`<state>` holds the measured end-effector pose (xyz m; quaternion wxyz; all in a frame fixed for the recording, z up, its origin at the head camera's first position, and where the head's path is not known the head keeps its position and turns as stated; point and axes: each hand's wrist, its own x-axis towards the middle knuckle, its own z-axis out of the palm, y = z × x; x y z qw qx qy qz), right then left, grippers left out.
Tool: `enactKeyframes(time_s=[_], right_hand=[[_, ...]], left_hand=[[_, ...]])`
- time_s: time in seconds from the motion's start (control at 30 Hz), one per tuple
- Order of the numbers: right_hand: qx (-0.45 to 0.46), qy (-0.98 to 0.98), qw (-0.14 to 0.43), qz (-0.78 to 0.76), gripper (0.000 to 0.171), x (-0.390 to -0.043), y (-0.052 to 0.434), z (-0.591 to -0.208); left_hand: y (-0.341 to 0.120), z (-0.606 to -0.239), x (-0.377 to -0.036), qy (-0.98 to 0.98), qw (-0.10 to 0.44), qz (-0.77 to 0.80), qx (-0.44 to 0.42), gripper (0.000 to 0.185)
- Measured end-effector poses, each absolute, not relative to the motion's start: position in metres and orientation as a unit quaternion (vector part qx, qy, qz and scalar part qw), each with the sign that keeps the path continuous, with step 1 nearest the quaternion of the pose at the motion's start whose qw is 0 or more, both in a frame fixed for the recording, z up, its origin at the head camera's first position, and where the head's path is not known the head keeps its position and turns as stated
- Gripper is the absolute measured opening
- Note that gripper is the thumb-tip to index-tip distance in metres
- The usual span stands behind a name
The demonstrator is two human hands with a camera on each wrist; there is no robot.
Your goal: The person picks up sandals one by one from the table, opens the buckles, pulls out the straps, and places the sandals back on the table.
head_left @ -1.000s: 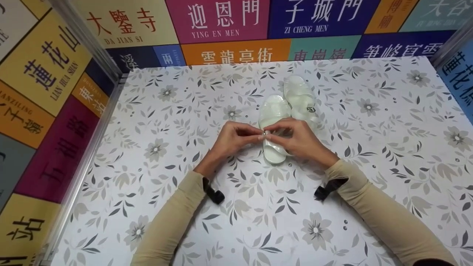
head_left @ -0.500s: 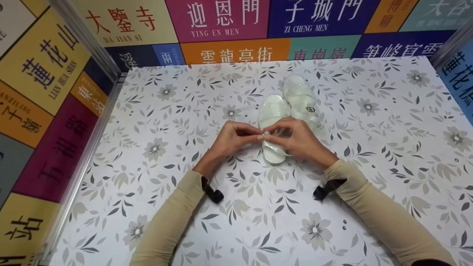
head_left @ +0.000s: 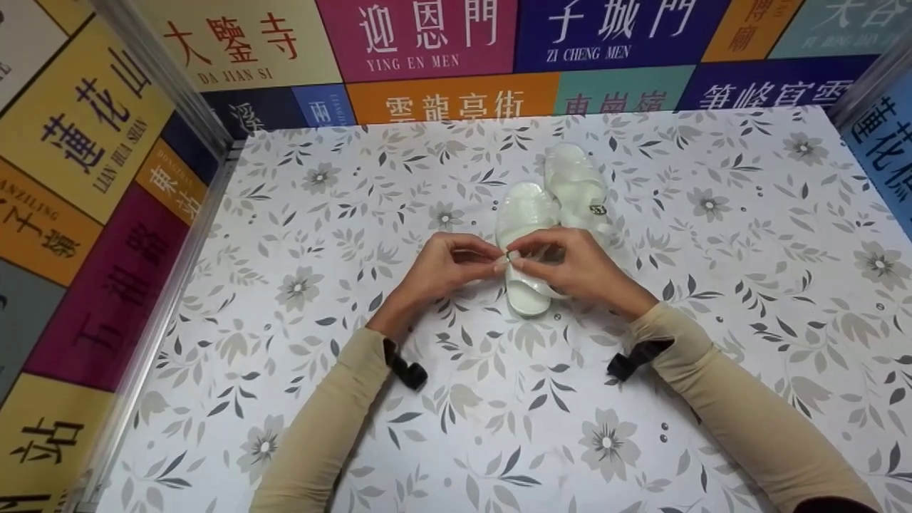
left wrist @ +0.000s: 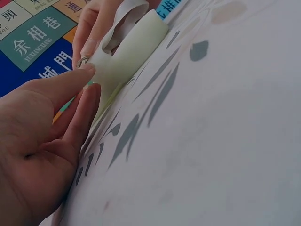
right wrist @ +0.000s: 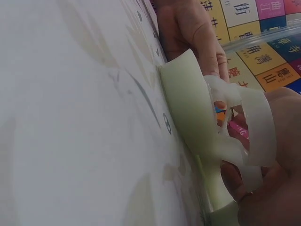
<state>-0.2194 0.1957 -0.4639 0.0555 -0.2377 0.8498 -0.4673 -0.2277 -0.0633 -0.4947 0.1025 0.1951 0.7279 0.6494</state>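
Observation:
A pair of pale, milky-green sandals lies on the table. Both hands meet at the left side of the nearer sandal (head_left: pixel 529 206). My left hand (head_left: pixel 450 265) pinches the sandal's strap by its small metal buckle (left wrist: pixel 83 61) between thumb and fingertips. From the other side, my right hand (head_left: pixel 573 262) pinches the same strap and covers part of the sandal's upper. In the right wrist view the loose-looking bands (right wrist: pixel 261 129) arch up over the sole (right wrist: pixel 186 96). Fingertips hide most of the buckle in the head view.
Beyond the nearer sandal, to the right, lies the other sandal (head_left: pixel 570 162), with a dark metal buckle (head_left: pixel 598 210) on its strap. A white floral cloth (head_left: pixel 342 399) covers the table. Panels with coloured signs (head_left: pixel 434 35) stand along the back and sides.
Both hands stay at the buckle and shift only slightly. The fingertips have moved a little, and a dark bit of the buckle now shows between them.

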Motion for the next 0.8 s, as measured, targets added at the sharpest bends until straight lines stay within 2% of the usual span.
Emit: enactKeyframes(time_s=[0.43, 0.8], right_hand=[[-0.234, 0.848, 0.039, -0.474, 0.023, -0.2164, 0.1917, -0.4656], [-0.244, 0.844, 0.044, -0.475, 0.020, -0.2193, 0.1934, -0.4680]], left_hand=[[-0.0606, -0.4943, -0.2265, 0.738, 0.069, 0.639, 0.206, 0.018], [-0.0636, -0.4952, -0.2281, 0.712, 0.096, 0.660, 0.218, 0.020]])
